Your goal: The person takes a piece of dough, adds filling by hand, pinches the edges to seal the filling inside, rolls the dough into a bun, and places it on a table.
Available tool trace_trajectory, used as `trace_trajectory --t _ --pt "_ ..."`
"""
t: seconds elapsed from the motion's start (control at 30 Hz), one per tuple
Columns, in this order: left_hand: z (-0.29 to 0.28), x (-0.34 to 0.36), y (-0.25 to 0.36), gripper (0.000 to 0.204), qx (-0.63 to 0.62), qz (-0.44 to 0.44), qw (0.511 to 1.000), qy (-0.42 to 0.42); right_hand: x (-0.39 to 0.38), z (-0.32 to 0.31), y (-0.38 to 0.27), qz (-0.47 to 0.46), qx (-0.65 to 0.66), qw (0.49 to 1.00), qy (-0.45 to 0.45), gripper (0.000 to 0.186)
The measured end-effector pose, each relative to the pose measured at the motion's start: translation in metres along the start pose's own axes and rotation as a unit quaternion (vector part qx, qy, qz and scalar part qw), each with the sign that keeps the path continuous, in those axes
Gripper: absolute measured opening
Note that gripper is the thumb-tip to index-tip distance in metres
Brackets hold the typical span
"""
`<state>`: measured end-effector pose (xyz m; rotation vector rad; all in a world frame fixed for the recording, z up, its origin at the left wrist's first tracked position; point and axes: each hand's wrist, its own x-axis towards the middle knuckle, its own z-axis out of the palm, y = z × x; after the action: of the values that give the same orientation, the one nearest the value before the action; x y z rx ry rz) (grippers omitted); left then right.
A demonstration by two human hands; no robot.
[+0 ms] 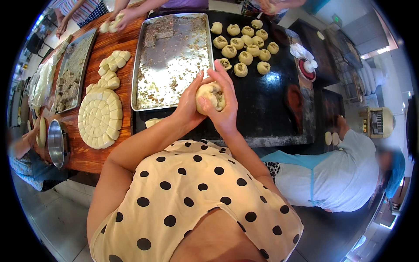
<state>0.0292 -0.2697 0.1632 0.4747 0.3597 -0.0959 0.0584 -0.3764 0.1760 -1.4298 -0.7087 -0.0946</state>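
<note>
Between my two hands is a ball of pale dough (211,98), its top gathered around an opening where brownish filling shows. My left hand (188,99) cups it from the left, and my right hand (226,105) wraps the other side with the thumb lying across the front. Just beyond them lies a large metal tray (185,48) with scattered filling crumbs. To the right, several filled dough balls (245,57) sit on a black surface (266,109). A piece of plain dough (152,122) lies beside my left forearm.
On the wooden table (126,81) are a round of cut dough pieces (100,118), a second tray (67,85) with filling and a metal bowl (56,143). A red-rimmed dish (306,69) stands right. Other people work around the edges; one in white (336,170) is close on my right.
</note>
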Motion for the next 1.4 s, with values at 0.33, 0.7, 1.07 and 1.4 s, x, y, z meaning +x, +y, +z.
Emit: trace_trajectory --t 0.33,0.7,1.07,1.4 --pt "0.032 -0.003 0.009 0.065 0.075 0.051 0.994 -0.064 0.002 0.001 0.001 -0.043 0.099 0.987 0.120 0.020" --pt "0.031 -0.003 0.001 0.062 0.010 0.018 0.996 -0.082 0.011 0.007 -0.005 -0.090 -0.024 0.993 0.078 0.018" --pt "0.029 -0.005 0.011 0.050 0.068 0.040 0.996 -0.031 0.007 0.021 0.006 -0.089 -0.009 0.989 0.122 0.030" --pt "0.002 0.007 0.018 0.046 0.019 0.020 1.000 -0.009 0.009 0.033 0.007 -0.072 -0.042 0.990 0.111 0.039"
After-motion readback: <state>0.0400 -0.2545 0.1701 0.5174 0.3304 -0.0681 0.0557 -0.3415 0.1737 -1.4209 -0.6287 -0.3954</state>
